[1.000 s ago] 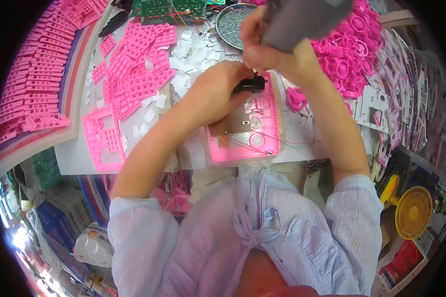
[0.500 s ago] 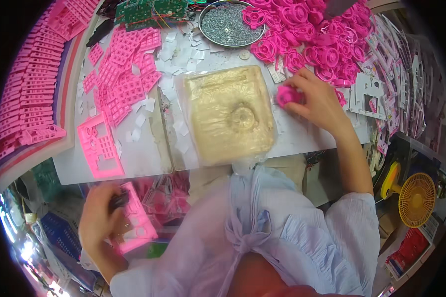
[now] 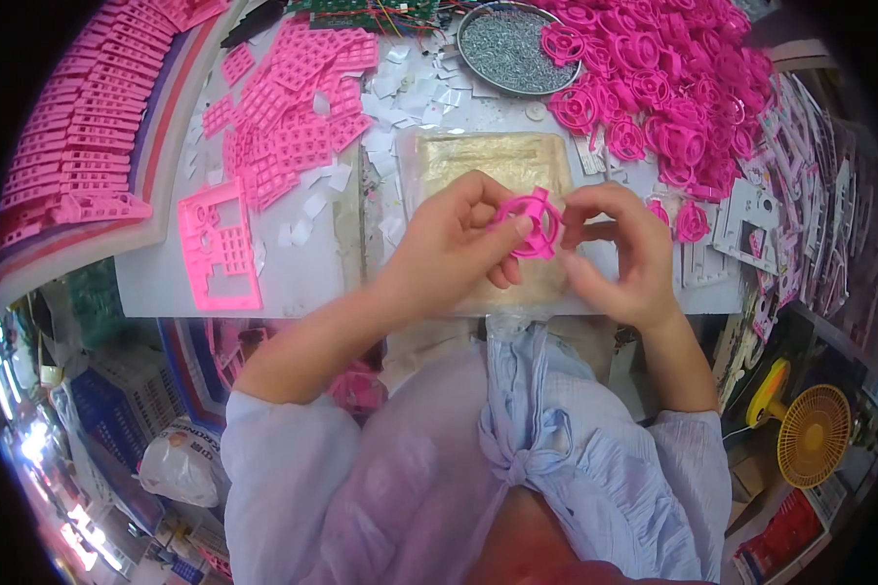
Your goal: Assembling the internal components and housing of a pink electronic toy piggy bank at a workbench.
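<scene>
1. Head view is showing the person's pale blue tied smock (image 3: 527,458) nearest the camera, with both bare forearms reaching forward over the counter (image 3: 302,283).
2. The left hand (image 3: 449,249) is closing its grip on the round pink plastic wheel-shaped part (image 3: 532,222), thumb and fingers clamped on its left rim; half a second ago this hand was down at the person's left side with a flat pink panel.
3. The right hand (image 3: 619,253) is pinching the same ring from its right side, grip shut on it; half a second ago it was just picking such a ring at the edge of the heap.
4. So the ring is now being held up between both hands, above the yellowish tape-wrapped work pad (image 3: 488,161), which is lying bare on the counter.
5. Judging by that, the earlier panel is set aside and a fresh piece is being taken in hand for work.
6. To the left of the pad, a flat pink plastic panel with square openings (image 3: 219,249) is lying alone, with white paper scraps (image 3: 312,200) just beside it.
7. Farther back, a loose pile of pink lattice pieces (image 3: 298,107) is spreading out, and rows of stacked pink strips (image 3: 63,146) are running along the far left.
8. At the far edge, a round metal dish of small grey screws (image 3: 512,44) is sitting beside a big heap of pink wheel-shaped rings (image 3: 668,93).
</scene>
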`<state>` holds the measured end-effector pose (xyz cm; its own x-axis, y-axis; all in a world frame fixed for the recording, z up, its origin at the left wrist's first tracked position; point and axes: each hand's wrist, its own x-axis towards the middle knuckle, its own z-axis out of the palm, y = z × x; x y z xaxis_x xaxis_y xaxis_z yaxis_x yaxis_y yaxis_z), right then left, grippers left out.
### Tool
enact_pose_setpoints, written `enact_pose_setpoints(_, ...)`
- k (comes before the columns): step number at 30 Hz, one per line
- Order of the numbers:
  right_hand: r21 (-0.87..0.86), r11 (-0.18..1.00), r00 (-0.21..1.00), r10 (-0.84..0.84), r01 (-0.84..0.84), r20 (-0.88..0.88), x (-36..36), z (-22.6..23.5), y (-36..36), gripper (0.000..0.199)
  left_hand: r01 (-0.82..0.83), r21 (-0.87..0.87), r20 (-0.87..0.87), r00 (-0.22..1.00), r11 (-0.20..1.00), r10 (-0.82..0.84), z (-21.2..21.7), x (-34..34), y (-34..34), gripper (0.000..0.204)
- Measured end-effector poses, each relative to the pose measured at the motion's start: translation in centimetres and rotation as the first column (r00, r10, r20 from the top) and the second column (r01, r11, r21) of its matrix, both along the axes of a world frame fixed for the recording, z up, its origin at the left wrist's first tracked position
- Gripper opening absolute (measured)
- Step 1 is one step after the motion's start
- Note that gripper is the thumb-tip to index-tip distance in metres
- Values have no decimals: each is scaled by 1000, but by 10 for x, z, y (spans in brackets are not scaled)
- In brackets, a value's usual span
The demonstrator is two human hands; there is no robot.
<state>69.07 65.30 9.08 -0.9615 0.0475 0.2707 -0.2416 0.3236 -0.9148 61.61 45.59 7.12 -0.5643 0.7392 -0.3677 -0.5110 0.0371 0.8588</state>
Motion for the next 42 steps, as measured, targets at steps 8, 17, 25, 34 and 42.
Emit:
enact_pose_setpoints(8, 656, 754, 991, 100, -17, -90, -16, -29, 14, 13, -163, -316, -878, 424, 935, -223, -1, 17, -14, 44)
enact_pose_setpoints(17, 746, 631, 973, 202, -213, 107, -32, -29, 10, 14, -102, -556, -827, -34, 825, -561, -24, 42, -19, 65)
enact_pose_setpoints(25, 526, 838, 980, 43, -142, 195, -24, 7, 31, 28, -113, -27, -607, 791, 993, 74, 25, -120, -86, 43)
enact_pose_setpoints(34, 473, 872, 989, 76, -126, 124, -22, 18, 28, 15, -955, -258, -965, 247, 144, -86, 15, -403, -156, 68)
enact_pose_setpoints(42, 564, 823, 981, -50, -67, 188, 20, 24, 90, 14, -807, -15, -992, 87, 591, 94, -55, -506, -193, 91)
